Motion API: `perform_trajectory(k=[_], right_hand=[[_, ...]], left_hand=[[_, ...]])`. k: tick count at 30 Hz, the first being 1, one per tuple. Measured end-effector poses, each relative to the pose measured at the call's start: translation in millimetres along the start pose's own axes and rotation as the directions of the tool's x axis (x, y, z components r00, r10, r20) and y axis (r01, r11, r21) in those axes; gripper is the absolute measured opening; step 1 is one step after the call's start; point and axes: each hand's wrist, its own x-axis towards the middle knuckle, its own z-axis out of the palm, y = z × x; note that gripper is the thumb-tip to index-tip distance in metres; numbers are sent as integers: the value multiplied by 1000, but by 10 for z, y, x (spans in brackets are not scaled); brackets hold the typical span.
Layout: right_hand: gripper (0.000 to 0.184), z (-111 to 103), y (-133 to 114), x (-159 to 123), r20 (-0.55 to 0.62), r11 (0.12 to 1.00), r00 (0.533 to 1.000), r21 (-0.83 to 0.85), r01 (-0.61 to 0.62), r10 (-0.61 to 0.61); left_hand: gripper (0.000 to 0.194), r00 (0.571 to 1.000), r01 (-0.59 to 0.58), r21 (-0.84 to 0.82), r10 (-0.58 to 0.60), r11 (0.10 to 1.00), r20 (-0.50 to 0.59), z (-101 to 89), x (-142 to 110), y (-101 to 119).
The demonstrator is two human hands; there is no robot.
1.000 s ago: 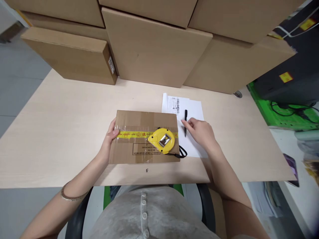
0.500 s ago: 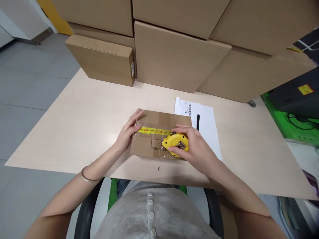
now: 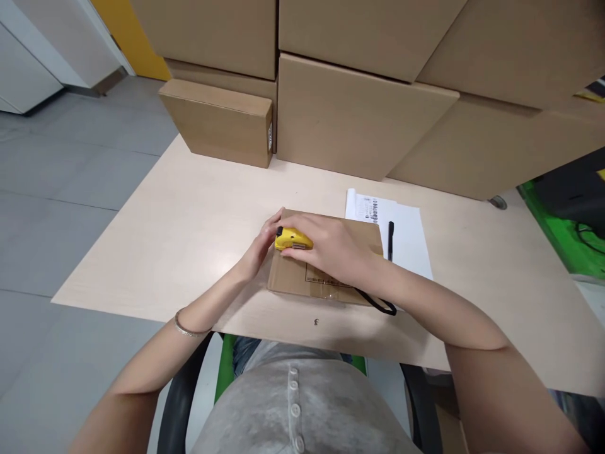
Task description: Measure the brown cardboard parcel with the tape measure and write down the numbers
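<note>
A small brown cardboard box (image 3: 289, 275) lies flat near the front edge of the table. My right hand (image 3: 336, 250) reaches across its top, wrapped round a yellow tape measure (image 3: 293, 239) held on edge at the box's left side. From beneath my right wrist a black strap (image 3: 380, 305) hangs over the front right of the box. My left hand (image 3: 258, 252) grips the box's left edge, its fingertips close to the tape measure and partly hidden behind it. A printed frame on the box top is partly covered by my right hand.
Papers (image 3: 410, 233) with a black pen (image 3: 391, 241) on them lie right of the box. Large cardboard boxes (image 3: 350, 120) are stacked along the back of the table (image 3: 208, 208), with a flatter box (image 3: 227, 129) standing at their left. Chair armrests (image 3: 182, 397) flank me.
My right hand has carried the tape measure leftward across the box top to its left edge and turned it. The printed yellow strip on the box is now mostly covered. The black strap has come into sight.
</note>
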Motion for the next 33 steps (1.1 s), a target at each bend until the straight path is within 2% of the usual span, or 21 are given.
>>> perform_trajectory(k=[4,10,14,17,27,33], right_hand=[[33,-195,165,-303,-28,998,998,-26,-60,60],[30,-715,522,-1133,-95,963,960,-23,-268,265],[30,-851,641,-1523,-190,948,935,-50,-314,300],[29,-829,641,-1602,-195,950,936,-47,-308,294],[25,-809,604,-1584,-189,940,924,-17,-341,332],[25,-806,598,-1625,-184,933,918,-8,-360,353]], left_hand=[[49,994,-86,224,70,971,79,-111,32,-50],[44,996,-78,204,68,976,57,-89,48,-37],[43,998,-57,181,52,982,30,-87,49,-36],[43,999,-39,177,36,983,19,-92,44,-33],[43,999,-45,238,46,970,1,-57,15,23],[47,999,-45,273,38,961,32,-90,20,10]])
